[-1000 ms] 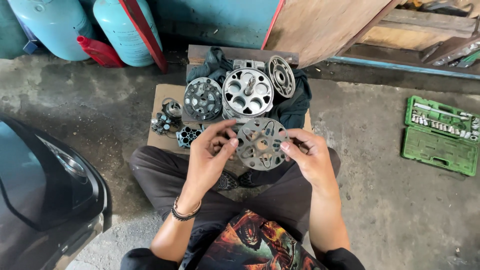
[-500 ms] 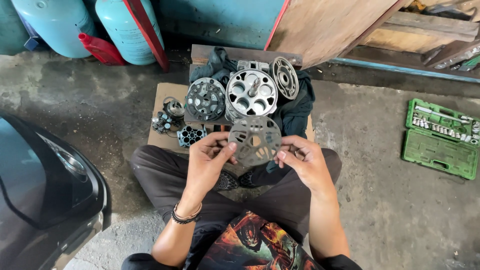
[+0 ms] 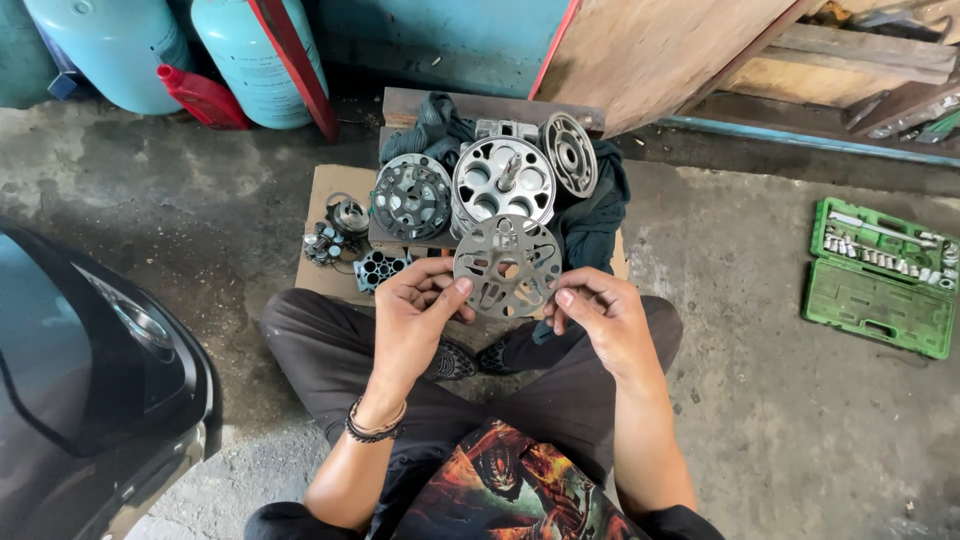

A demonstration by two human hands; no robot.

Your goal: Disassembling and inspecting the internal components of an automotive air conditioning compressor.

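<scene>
**Plate raised flat between both hands**

Lifted higher and turned face-up since a second ago: plate [image 3: 507,266], now just below housing [image 3: 503,182]. Left hand [image 3: 415,310] fingers clamped on left rim; right hand [image 3: 598,315] fingers clamped on right rim. Green socket case [image 3: 880,276] well apart on floor.

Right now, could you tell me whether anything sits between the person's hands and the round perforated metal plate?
Nothing visible does: the left hand and right hand grip the plate directly at opposite edges, bare fingers on metal.
</scene>
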